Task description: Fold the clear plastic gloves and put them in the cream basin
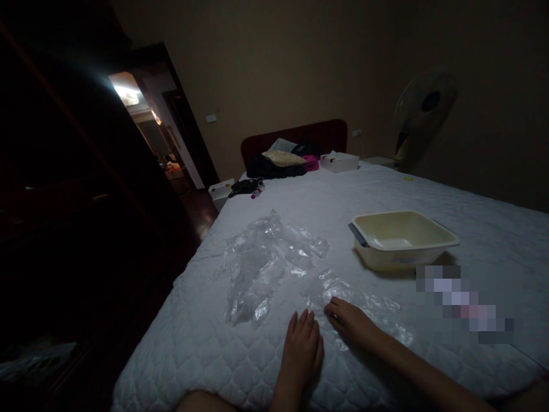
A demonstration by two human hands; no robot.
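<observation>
Evidently both grips are apart, clamping nothing: left hand (pixel 302 346) flat, right hand (pixel 349 321) touching slick plastic film (pixel 374 303) beneath its fingertips, which could slide.

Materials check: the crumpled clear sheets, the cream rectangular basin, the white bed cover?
Crumpled clear sheets: thin plastic film, glossy; see-through, with bright glints along the creases.
Cream rectangular basin: probably rigid moulded plastic, smooth with a slight sheen; even colour, rounded rim.
White bed cover: quilted fabric, matte; a stitched pattern shows.
</observation>
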